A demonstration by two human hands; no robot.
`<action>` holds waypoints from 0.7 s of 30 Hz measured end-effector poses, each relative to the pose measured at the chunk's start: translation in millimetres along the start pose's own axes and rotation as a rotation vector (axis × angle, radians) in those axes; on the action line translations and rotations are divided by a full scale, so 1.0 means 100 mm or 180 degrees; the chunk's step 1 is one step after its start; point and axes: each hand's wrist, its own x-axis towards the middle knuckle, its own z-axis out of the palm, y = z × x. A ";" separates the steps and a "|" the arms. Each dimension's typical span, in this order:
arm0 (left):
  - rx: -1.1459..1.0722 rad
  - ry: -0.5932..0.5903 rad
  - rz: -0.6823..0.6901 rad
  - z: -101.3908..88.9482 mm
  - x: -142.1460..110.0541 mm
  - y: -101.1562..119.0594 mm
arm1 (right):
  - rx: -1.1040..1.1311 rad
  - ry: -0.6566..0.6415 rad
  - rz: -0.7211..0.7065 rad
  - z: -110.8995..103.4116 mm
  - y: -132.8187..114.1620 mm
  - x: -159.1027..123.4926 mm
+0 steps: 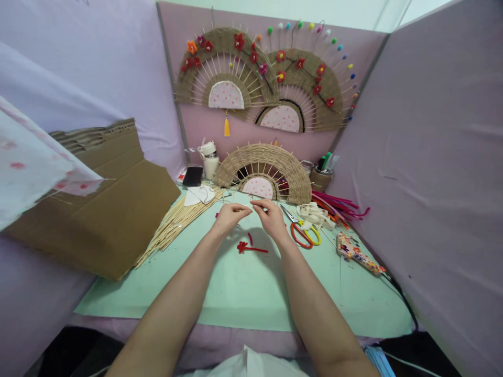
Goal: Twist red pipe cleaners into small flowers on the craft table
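Note:
Above the middle of the table, my left hand (pixel 232 215) and my right hand (pixel 269 215) are raised with their fingertips close together. Each is closed in a pinch, and whatever sits between the fingers is too small to make out. Below them on the green tabletop lies a red pipe cleaner flower (pixel 242 247) with a straight red stem pointing right. A short red pipe cleaner piece (pixel 250 239) rests just above that stem. Behind my hands stands a twine-wrapped fan (pixel 261 153) with thin sticks and a pink-dotted centre.
Scissors with red and yellow handles (pixel 302 235), pipe cleaners (pixel 346 205) and a patterned glue gun (pixel 357 254) with a cord lie right. Thin wooden sticks (pixel 168 228) and cardboard (pixel 102 209) occupy the left. A white bottle (pixel 211 162) stands behind; decorated fans (pixel 226 39) hang on the back panel.

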 end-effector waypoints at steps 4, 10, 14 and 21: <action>-0.0064 -0.0010 -0.0006 0.00 0.02 -0.03 | -0.0054 -0.0066 -0.0008 0.00 -0.02 0.00; -0.0002 -0.0033 0.0034 0.01 0.01 -0.03 | -0.0118 -0.0020 0.0146 0.01 -0.03 -0.01; -0.0033 -0.0003 -0.0041 0.01 -0.01 0.02 | -0.0084 0.0011 0.0223 0.01 -0.03 0.00; -0.0144 0.0039 -0.0234 0.04 -0.04 0.05 | 0.0032 0.0022 0.0176 0.02 -0.03 0.00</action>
